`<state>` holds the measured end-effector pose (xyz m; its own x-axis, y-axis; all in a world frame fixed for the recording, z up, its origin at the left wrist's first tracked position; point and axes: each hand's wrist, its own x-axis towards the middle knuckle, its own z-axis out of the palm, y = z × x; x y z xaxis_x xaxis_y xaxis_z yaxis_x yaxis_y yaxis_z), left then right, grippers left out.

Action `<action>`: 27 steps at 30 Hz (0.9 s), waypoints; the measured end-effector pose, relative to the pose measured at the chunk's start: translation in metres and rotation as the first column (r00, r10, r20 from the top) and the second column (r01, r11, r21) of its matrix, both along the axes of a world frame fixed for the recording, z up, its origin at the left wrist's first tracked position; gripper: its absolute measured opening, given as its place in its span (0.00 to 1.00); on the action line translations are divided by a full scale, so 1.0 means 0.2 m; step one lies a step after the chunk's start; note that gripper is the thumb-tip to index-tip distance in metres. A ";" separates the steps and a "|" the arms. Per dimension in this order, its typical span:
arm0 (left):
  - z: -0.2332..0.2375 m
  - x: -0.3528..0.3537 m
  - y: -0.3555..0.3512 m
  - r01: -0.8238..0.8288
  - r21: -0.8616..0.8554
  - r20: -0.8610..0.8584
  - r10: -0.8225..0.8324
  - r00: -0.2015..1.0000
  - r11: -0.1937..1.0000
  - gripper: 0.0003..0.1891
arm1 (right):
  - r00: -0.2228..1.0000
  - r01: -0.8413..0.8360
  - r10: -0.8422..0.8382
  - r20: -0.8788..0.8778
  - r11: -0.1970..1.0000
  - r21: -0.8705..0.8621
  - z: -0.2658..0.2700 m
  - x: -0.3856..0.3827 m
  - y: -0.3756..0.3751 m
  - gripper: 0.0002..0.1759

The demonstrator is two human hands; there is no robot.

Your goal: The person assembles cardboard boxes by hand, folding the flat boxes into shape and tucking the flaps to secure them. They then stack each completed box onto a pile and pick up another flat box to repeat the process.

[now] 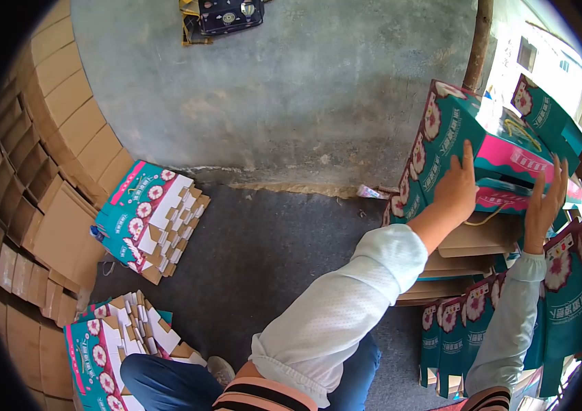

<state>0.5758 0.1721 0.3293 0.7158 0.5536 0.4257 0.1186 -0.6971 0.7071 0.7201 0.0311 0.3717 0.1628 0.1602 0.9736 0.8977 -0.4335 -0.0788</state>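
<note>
On top of a stack at the right lies a teal and pink printed gift box [496,130] with round flower pictures and a yellow cord handle [520,133]. My left hand [456,188] is at its left front edge, index finger stretched upward against the teal side and no grip around it. At the pink end, my right hand [544,205] stands upright with its fingers extended and apart, touching or very near the box. Beneath are more boxes, their brown open ends [479,236] facing me. A second yellow cord [489,216] hangs just below the pink end.
A pile of flattened teal boxes [147,219] lies on the dark floor to the left, with another pile [99,356] by my knee. Brown cartons [65,89] line the left wall. More teal boxes [476,315] stand at lower right. A wooden pole [479,41] rises behind the stack.
</note>
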 end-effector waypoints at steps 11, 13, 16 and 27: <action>-0.03 -0.93 0.08 0.265 0.218 -0.345 -0.180 0.921 0.939 0.47 | 0.997 -0.031 0.056 0.057 0.932 -0.361 -0.04 -0.05 0.38 0.28; -0.11 -1.34 0.10 0.202 0.193 -0.411 -0.108 0.905 0.960 0.40 | 0.995 -0.039 0.067 0.068 0.938 -0.345 -0.04 0.00 0.39 0.29; -0.18 -2.01 0.05 0.009 0.201 -0.504 0.095 0.858 0.980 0.37 | 0.994 -0.065 0.094 0.058 0.922 -0.383 -0.01 0.02 0.39 0.28; -0.61 -3.27 -0.75 -0.782 0.304 -0.370 0.824 0.430 0.544 0.37 | 0.553 -0.713 0.827 0.100 0.532 -0.456 0.46 -1.65 0.14 0.24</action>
<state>-0.0784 0.0212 0.2072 0.0671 0.9585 0.2770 0.9154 -0.1696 0.3652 0.3896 0.0594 0.4641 -0.4435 0.3958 0.8042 0.8395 0.4978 0.2179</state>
